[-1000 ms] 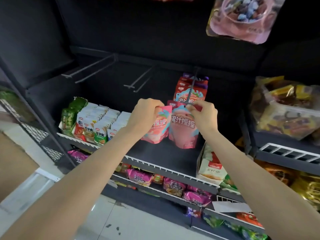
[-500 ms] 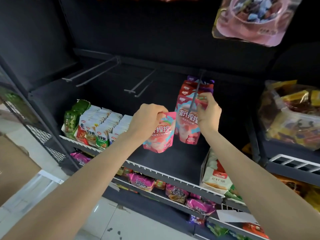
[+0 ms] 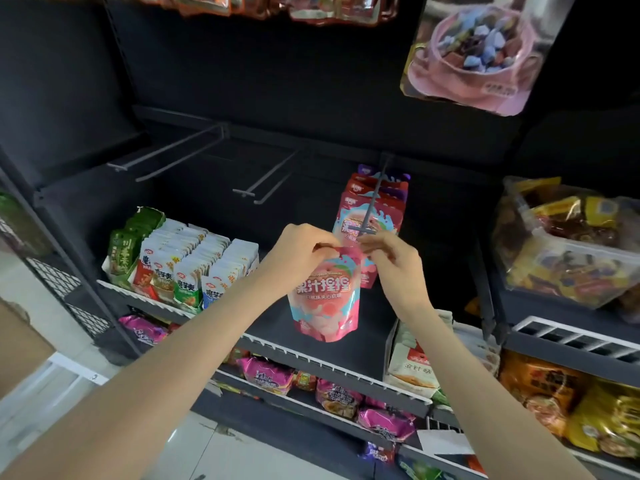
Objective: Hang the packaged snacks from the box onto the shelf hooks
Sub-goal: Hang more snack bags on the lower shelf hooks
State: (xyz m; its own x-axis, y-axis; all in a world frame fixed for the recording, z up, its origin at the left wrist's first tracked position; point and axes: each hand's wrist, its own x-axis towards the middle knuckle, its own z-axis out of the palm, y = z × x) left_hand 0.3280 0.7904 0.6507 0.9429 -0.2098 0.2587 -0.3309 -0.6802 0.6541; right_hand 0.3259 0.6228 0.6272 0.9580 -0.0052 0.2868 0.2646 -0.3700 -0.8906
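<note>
Peach gummy pouch [image 3: 323, 299] hangs at centre frame, pinched at its top edge from both sides: my left hand [image 3: 299, 256] has thumb and fingers curled onto the upper left corner, my right hand [image 3: 391, 261] nips the upper right corner with its fingertips [image 3: 367, 244], remaining fingers loosely bent. Pouch top sits just below and in front of the tip of the loaded hook [image 3: 370, 216], right of centre, where a row of hung pouches [image 3: 375, 209] of the same product is already stacked back toward the rail. Hang hole not visible; covered by fingers, so I cannot tell whether it is lined up with the hook tip. Two empty hooks [image 3: 173, 154] and [image 3: 266, 183] lie further left, upper middle of the frame. Handling judgement: stand-up film pouch, light, soft-walled, contents shift and the body swings freely below the pinch; glossy film likely slippery, so hold the stiffer sealed header strip either side of the hole, not the belly. Two-corner pinch keeps the header flat and taut for threading. Risk: header folding or hole missing the tip. Boxed sachets [image 3: 194, 268] sit on the shelf rail [image 3: 332, 367] at left, clear of the work.
</note>
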